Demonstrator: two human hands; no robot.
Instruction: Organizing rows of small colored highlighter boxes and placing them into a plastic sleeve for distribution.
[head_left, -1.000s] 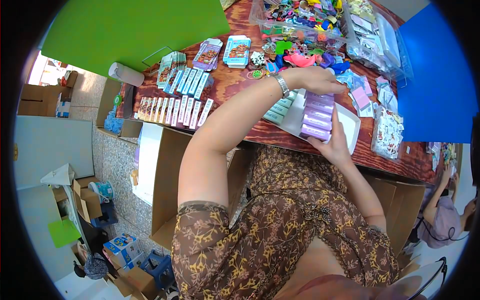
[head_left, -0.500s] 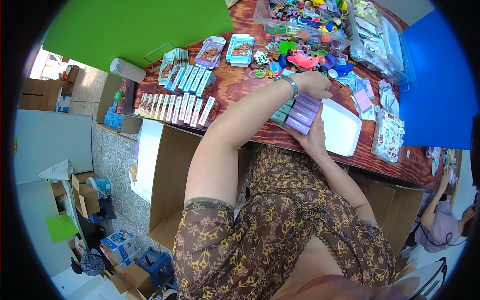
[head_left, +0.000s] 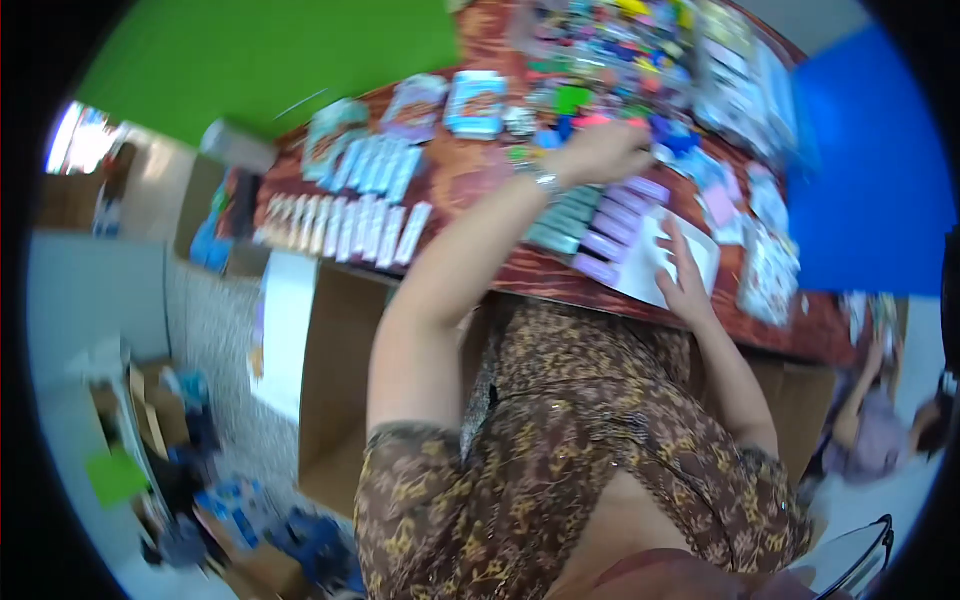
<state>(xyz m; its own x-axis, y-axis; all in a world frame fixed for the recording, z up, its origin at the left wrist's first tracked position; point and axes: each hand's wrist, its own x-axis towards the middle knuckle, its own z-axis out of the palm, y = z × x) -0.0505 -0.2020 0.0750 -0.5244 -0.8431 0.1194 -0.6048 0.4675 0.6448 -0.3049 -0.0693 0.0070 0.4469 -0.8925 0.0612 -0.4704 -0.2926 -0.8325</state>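
Rows of small purple boxes [head_left: 605, 243] and green boxes [head_left: 563, 222] lie side by side near the table's front edge. My left hand [head_left: 605, 153], with a watch at the wrist, hovers over or touches their far end; its fingers are blurred and partly hidden. Beside the purple boxes, my right hand [head_left: 684, 278] is open, fingers spread, over a white tray or sheet [head_left: 705, 250]. Whether that hand touches the white surface I cannot tell.
Left on the table [head_left: 470, 215] stand a row of pale boxes [head_left: 340, 230], blue boxes [head_left: 375, 165] and stacked cards [head_left: 475, 105]. Colourful small items fill a clear bin [head_left: 600, 60] at the back. Packets [head_left: 768, 265] lie at right; another person [head_left: 875, 440] sits beyond.
My right hand has let go of the purple boxes and moved right, its fingers spreading over the white surface. My left hand has shifted slightly left and up. More of the boxes now shows.
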